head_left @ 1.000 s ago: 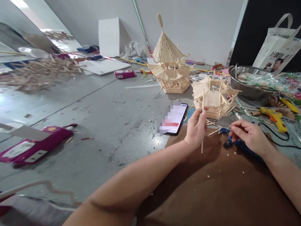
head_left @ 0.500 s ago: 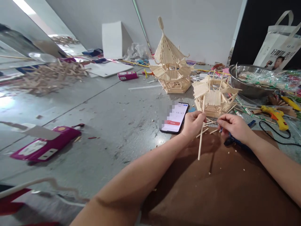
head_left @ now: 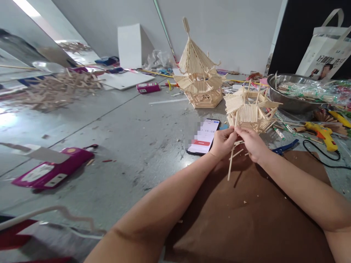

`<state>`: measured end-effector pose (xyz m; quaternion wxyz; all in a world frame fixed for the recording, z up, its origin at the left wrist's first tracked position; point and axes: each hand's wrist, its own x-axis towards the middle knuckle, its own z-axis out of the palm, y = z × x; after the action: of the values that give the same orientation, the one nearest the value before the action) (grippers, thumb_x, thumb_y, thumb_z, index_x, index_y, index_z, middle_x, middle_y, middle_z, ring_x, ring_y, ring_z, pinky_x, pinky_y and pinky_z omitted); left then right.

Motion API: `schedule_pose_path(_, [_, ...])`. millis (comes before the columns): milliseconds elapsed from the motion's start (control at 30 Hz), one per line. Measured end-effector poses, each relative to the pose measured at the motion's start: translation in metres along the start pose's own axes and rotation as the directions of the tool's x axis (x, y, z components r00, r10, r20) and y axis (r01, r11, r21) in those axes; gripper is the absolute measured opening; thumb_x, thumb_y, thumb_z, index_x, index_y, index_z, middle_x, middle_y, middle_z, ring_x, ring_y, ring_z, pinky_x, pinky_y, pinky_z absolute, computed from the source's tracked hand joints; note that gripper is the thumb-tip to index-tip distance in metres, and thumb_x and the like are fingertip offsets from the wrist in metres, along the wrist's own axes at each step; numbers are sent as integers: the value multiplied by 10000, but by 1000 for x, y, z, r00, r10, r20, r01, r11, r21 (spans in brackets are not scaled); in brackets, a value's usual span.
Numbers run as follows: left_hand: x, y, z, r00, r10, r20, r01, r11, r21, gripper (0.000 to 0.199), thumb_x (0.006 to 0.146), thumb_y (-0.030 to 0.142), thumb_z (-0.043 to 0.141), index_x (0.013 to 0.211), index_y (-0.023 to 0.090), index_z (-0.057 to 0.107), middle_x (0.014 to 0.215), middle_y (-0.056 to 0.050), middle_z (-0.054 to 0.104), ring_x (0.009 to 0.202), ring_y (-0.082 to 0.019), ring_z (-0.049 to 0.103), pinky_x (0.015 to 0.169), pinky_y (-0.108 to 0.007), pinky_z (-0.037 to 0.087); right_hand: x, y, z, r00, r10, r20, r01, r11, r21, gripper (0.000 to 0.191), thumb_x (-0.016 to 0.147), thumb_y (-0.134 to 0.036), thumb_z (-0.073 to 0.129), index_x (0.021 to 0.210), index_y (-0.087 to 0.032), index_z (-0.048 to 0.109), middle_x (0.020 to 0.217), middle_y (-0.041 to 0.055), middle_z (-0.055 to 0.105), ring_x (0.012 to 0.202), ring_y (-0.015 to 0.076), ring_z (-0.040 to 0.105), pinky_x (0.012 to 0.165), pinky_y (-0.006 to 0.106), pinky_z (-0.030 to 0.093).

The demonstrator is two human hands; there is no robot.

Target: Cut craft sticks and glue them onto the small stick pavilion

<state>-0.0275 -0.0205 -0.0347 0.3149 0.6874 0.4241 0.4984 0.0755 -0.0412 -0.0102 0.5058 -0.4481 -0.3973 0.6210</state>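
Note:
My left hand (head_left: pixel 223 142) is closed around a thin wooden stick (head_left: pixel 230 164), which slants down toward me over a brown board. Beside it, my right hand (head_left: pixel 251 141) is closed at the same stick, its fingertips meeting my left fingers. Short cut sticks (head_left: pixel 236 154) lie beneath the hands. Just behind them stands a low, roofless stick model (head_left: pixel 248 112) with slatted panels and upright posts. Right of my right hand lies a blue hand tool (head_left: pixel 285 147), perhaps cutters, its far end hidden by the hand.
A phone with a running timer (head_left: pixel 204 137) lies left of my hands. Behind stands a taller stick pagoda (head_left: pixel 199 87). To the right are a metal bowl (head_left: pixel 290 104) of wrapped sticks and a yellow glue gun (head_left: pixel 323 135). A purple power strip (head_left: pixel 56 168) sits at left.
My right hand has come left and up from beside the blue tool to meet my left hand at the stick. The blue tool now shows more fully. The stick's lower end has shifted slightly left.

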Motion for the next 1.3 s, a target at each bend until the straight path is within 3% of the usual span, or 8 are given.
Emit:
schedule_pose_path(433, [8, -12, -2, 998, 16, 53, -19, 998, 54, 265, 688, 272, 390, 452, 159, 342, 452, 41, 308, 463, -63, 315, 453, -202, 262, 8, 0, 7, 997, 70, -44, -69, 997, 26, 188, 727, -279, 495, 773, -189, 653, 675, -2, 632, 596, 110, 542, 473, 228, 392])
schedule_pose_path(867, [9, -16, -2, 999, 6, 46, -10, 996, 92, 265, 694, 277, 399, 458, 159, 373, 445, 37, 339, 453, -70, 349, 448, -199, 296, 10, -3, 9, 995, 78, -68, -78, 997, -5, 212, 744, -272, 466, 808, -184, 648, 795, 23, 645, 676, 128, 567, 484, 233, 399])
schedule_pose_path(1300, [9, -22, 0, 1000, 1, 18, -3, 993, 117, 316, 718, 323, 426, 452, 152, 411, 429, 26, 371, 442, -73, 356, 431, -193, 303, 13, -2, 10, 994, 93, -62, -93, 996, 0, 228, 741, -299, 439, 768, -195, 641, 663, -8, 584, 578, 101, 502, 467, 224, 377])
